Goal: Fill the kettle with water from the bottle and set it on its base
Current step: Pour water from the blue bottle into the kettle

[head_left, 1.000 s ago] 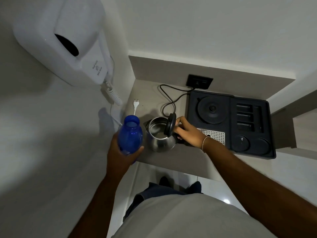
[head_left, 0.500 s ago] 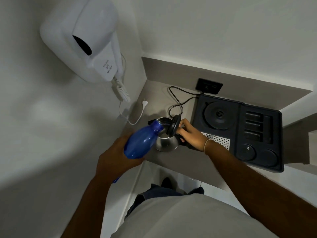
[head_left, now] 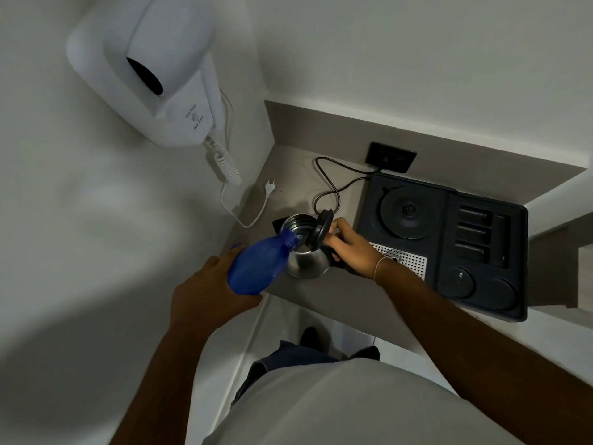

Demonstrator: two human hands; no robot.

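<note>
Kettle (head_left: 306,261) open, tilted blue bottle (head_left: 258,268) mouth over its opening

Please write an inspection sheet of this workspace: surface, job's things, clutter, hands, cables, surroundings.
Surface: grey counter in a wall corner.
Job's things: steel kettle on the counter, lid hinged open; blue bottle tilted, mouth over the kettle opening; round kettle base empty, in the black tray.
Clutter: nothing seen.
Hands: left hand in a grip on the bottle; right hand on the kettle handle.
Cables: black cord from the wall socket loops behind the kettle; white plug lies unplugged.
Surroundings: white wall hair dryer above left, coiled cord hanging.
</note>
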